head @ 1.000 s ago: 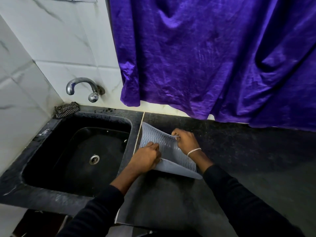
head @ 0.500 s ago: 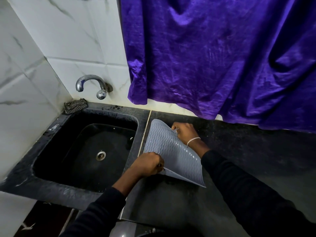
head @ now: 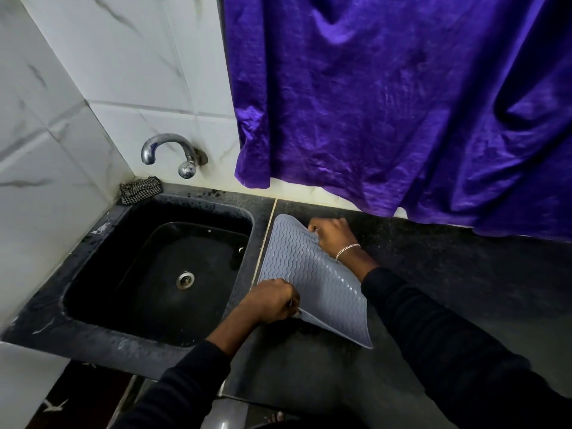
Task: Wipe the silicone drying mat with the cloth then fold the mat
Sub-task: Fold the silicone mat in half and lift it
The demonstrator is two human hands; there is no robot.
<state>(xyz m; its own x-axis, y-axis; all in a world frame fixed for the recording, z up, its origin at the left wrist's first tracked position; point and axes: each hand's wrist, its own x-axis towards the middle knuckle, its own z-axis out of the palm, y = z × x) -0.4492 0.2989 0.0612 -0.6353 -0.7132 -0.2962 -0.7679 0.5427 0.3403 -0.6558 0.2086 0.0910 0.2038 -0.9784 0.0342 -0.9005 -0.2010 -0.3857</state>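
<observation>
Your silicone mat [head: 312, 283] is just to the right of the sink [head: 123, 274], on the dark surface [head: 448, 274]. Its left edge runs along the pale seam beside the sink's right rim. It is grey, with wavy ridges facing up.

Your left grip [head: 269, 301] is at the mat's near left corner, the part closest to the sink's front right corner. The fingers are curled and pinch that edge. The near edge is lifted off the surface, with shadow under it.

Your right grip [head: 332, 235] is at the mat's far right corner, level with the sink's far rim but well to the right of it. Its fingers are curled over the mat's edge and hold it. A bracelet [head: 348, 250] sits on that wrist. The mat spans the space between the 2 grips on a diagonal, and its far left corner lies flat by the sink.

The checked cloth [head: 140, 189] is bunched on the sink's far left corner, well apart from both grips. The tap [head: 173, 153] juts from the tiled wall above the sink's far rim. A purple curtain [head: 387, 103] hangs to the right of the tap, above the surface.
</observation>
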